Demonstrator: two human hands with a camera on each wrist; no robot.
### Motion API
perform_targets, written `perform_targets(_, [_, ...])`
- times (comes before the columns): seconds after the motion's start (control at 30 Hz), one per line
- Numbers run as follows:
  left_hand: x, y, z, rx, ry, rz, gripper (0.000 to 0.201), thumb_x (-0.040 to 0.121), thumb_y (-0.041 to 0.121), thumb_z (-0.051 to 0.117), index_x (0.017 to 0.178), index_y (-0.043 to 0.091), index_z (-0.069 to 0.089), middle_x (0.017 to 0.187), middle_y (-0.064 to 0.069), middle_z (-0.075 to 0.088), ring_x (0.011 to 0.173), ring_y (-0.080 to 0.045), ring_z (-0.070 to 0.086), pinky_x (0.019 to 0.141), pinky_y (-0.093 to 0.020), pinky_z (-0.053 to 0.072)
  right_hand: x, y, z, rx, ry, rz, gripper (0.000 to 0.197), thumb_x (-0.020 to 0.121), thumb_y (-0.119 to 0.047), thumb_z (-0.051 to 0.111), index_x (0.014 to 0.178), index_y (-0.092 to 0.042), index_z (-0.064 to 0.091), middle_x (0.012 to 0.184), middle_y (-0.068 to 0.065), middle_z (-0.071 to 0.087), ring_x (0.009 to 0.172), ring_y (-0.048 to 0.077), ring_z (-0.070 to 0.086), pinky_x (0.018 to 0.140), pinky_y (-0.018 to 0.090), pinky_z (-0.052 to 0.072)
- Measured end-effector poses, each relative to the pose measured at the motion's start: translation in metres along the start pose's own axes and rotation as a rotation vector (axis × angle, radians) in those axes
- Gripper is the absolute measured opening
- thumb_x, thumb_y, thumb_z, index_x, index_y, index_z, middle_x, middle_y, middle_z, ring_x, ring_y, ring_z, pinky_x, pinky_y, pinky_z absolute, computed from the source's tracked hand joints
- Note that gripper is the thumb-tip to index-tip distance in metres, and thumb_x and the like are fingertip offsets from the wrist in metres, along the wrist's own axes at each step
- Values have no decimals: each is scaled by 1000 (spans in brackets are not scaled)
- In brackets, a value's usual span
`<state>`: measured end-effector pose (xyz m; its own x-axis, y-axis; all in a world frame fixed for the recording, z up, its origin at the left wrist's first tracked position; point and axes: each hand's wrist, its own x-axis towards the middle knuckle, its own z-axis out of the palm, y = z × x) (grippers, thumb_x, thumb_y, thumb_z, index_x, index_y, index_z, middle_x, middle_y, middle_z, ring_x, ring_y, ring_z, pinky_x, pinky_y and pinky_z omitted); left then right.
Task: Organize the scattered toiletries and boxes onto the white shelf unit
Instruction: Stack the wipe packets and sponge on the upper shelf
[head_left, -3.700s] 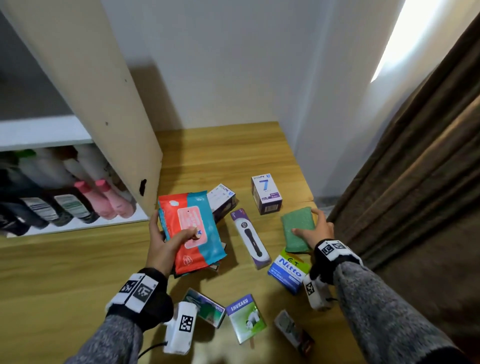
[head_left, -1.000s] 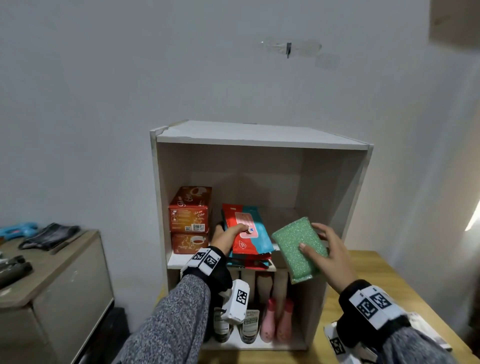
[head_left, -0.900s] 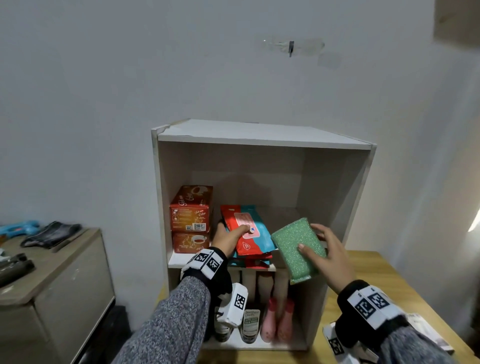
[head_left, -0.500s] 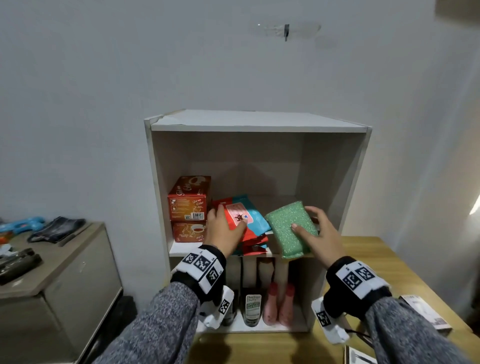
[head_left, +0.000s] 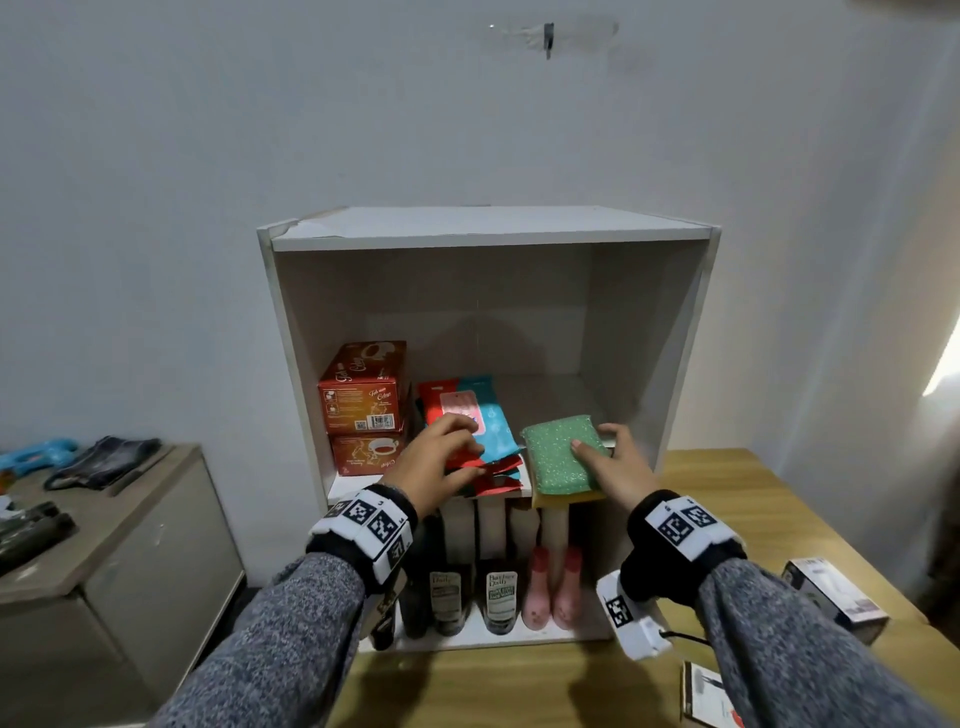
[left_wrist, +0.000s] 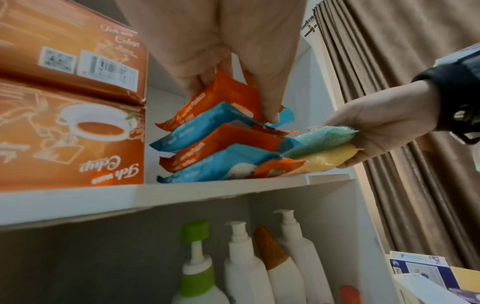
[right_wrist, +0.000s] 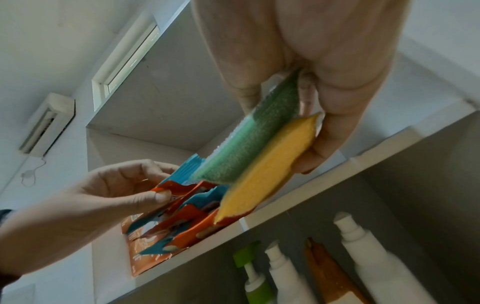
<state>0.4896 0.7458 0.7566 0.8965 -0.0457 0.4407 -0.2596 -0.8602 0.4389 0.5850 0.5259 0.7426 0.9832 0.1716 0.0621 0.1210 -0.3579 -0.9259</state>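
Observation:
The white shelf unit (head_left: 488, 228) stands on a wooden table. On its middle board (head_left: 343, 486) lies a stack of red-and-blue wipes packs (head_left: 491, 415). My left hand (head_left: 457, 447) pinches the top pack (left_wrist: 223, 102), fingers above and thumb under its front edge. My right hand (head_left: 602, 447) holds a green-and-yellow sponge (head_left: 558, 457), green side up, just right of the packs at the board's front edge. In the right wrist view the sponge (right_wrist: 259, 148) is tilted, with its low yellow end over the packs (right_wrist: 182, 222). I cannot tell whether it touches the board.
Two red tea boxes (head_left: 363, 389) are stacked at the left of the middle board. Pump bottles (head_left: 498, 592) and pink bottles (head_left: 550, 587) fill the lower compartment. Small boxes (head_left: 831, 592) lie on the table (head_left: 727, 493) at the right. A grey cabinet (head_left: 104, 519) stands at the left.
Both hands rose from the table to the shelf. Over the last second the wipes pack went down flat onto the stack, and the sponge came lower and closer to the board.

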Motion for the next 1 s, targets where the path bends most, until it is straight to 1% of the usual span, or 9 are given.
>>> perform_targets(0.07, [0,-3,-3,-11,5,13,17,81,14,68,94,5,65,123,-2,52,114,-13,53,95,-20,40,3,-3,8,-22,-11,2,52,88,-34,60,130,-13,38,117,14,54,103,29,57,97,43,46])
perform_targets(0.13, [1,-5,-4,-14,21,18,20,80,19,70,94,6,64,121,-1,53,112,-11,53,95,-25,44,5,-7,15,-34,-19,-10,51,90,-32,57,132,-12,36,124,17,53,113,31,54,101,42,43])
perform_targets(0.27, [-1,-4,0,145,40,30,47,72,45,72,108,19,59,121,4,51,112,-11,50,93,-28,45,6,-9,22,-106,-19,-44,50,93,-31,52,136,-12,34,137,16,48,124,30,48,102,33,37])
perform_targets(0.37, [-10,-4,11,275,112,103,62,63,54,73,114,23,56,123,1,53,115,-17,50,95,-33,42,0,0,17,-247,30,-210,53,89,-31,58,135,-13,39,135,14,46,126,28,44,103,33,34])
perform_targets(0.5, [-19,-7,26,389,133,153,70,57,47,79,117,22,53,122,-3,56,117,-18,45,95,-39,45,-14,11,3,-426,-62,-527,56,79,-35,71,129,-21,50,124,6,48,119,20,41,97,24,30])
perform_targets(0.6, [-19,-10,30,416,173,166,66,59,38,80,116,20,53,119,-4,58,113,-19,48,94,-39,46,-16,17,-2,-623,-125,-640,56,74,-36,74,125,-23,55,126,4,48,119,21,41,100,24,30])
perform_targets(0.67, [-18,-13,31,401,195,164,60,62,34,78,115,20,53,119,-3,58,112,-18,46,95,-37,45,-14,18,0,-634,-118,-638,54,75,-31,74,125,-23,56,126,5,48,120,22,40,103,25,30])
perform_targets(0.83, [-13,-20,26,354,222,117,53,65,25,78,113,21,55,118,-1,57,111,-15,44,97,-36,41,-6,13,11,-601,-126,-604,49,79,-26,71,125,-22,56,128,5,47,122,22,38,101,22,25])
perform_targets(1.0, [-5,-26,20,367,200,78,51,67,21,76,113,18,56,119,-2,57,112,-23,53,99,-40,41,6,5,26,-564,-137,-543,47,80,-25,70,125,-23,56,128,3,46,122,21,36,102,24,26])
